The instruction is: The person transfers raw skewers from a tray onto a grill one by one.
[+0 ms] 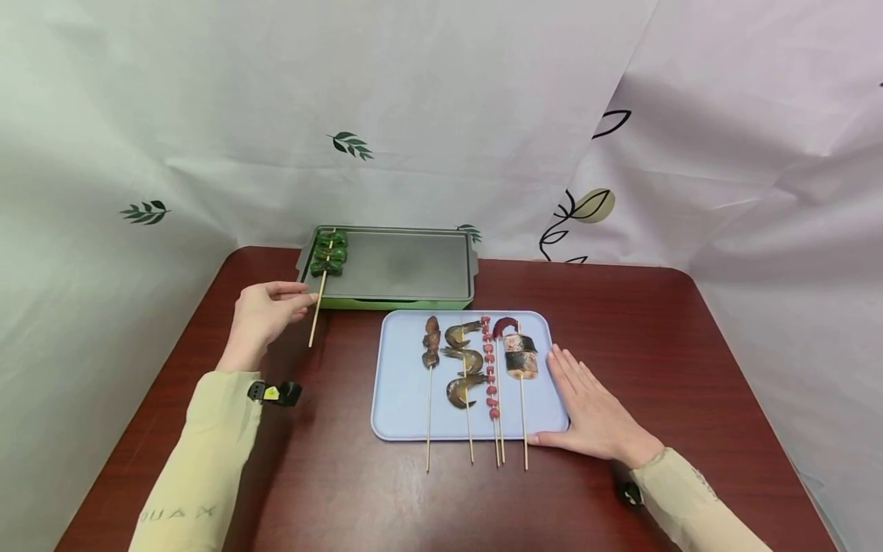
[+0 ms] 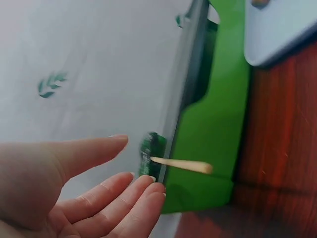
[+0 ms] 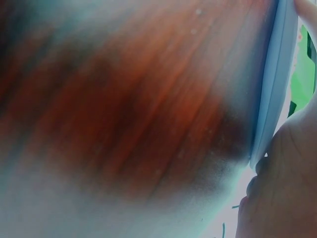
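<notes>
A skewer of green pepper pieces [image 1: 329, 254] lies on the left end of a grey grill plate [image 1: 407, 264], its bare stick jutting over the front edge. Beside that stick is my left hand [image 1: 265, 310]; in the left wrist view its thumb and fingers [image 2: 116, 198] stand apart, with the stick's end beyond them. My right hand [image 1: 596, 410] rests at the right edge of a pale blue tray [image 1: 403, 406], fingers extended. On the tray lie a brown meat skewer [image 1: 431, 341], a shrimp skewer [image 1: 464, 360], a thin skewer of red pieces [image 1: 491, 376] and a fish-chunk skewer [image 1: 521, 356].
The grill's green base [image 1: 386, 304] stands right behind the tray on the dark red wooden table [image 1: 331, 475]. Another stick with a dark red curled piece [image 1: 504, 326] lies among the tray's skewers, and several stick ends overhang its front edge. A white patterned curtain [image 1: 414, 115] surrounds the table.
</notes>
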`<action>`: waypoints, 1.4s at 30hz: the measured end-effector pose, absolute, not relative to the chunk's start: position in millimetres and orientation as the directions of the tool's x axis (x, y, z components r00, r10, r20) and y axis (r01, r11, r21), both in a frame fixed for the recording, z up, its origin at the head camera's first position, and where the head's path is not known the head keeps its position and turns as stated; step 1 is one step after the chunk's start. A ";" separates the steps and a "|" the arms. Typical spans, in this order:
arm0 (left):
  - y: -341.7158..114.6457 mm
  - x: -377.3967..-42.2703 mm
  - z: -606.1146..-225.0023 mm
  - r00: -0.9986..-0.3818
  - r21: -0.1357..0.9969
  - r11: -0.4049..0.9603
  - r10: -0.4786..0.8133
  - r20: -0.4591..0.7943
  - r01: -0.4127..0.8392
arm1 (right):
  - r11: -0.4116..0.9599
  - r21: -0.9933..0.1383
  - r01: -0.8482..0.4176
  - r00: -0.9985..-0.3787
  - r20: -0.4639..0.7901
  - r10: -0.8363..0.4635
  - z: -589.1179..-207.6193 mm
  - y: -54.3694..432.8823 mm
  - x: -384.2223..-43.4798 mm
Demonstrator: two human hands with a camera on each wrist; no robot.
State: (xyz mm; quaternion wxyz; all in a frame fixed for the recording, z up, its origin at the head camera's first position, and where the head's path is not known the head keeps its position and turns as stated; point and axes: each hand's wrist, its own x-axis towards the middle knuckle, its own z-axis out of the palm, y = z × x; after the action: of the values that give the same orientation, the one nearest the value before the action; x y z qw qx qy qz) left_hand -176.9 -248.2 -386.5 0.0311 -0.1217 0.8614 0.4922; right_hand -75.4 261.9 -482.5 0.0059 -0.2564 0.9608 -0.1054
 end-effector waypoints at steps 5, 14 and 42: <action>-241.8 -166.3 -378.0 -0.980 0.856 0.488 -0.175 -0.097 -0.172 | 0.846 -0.206 -0.491 -0.869 0.045 -0.493 -482.9 262.8 -75.5; -217.2 -142.6 -371.7 -0.995 0.875 0.480 -0.098 -0.016 -0.062 | 0.844 -0.199 -0.498 -0.865 0.049 -0.499 -483.2 262.8 -75.4; -163.6 -104.7 -409.9 -0.993 0.929 0.365 0.075 -0.087 -0.054 | 0.831 -0.206 -0.517 -0.855 0.081 -0.512 -482.1 261.8 -75.3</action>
State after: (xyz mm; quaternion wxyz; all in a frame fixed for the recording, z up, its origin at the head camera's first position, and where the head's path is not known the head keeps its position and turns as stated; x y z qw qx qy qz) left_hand -104.7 -163.6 -409.9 0.0573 0.0064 0.8242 0.5633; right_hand -75.3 261.8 -482.1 -0.0113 -0.2687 0.9568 -0.1106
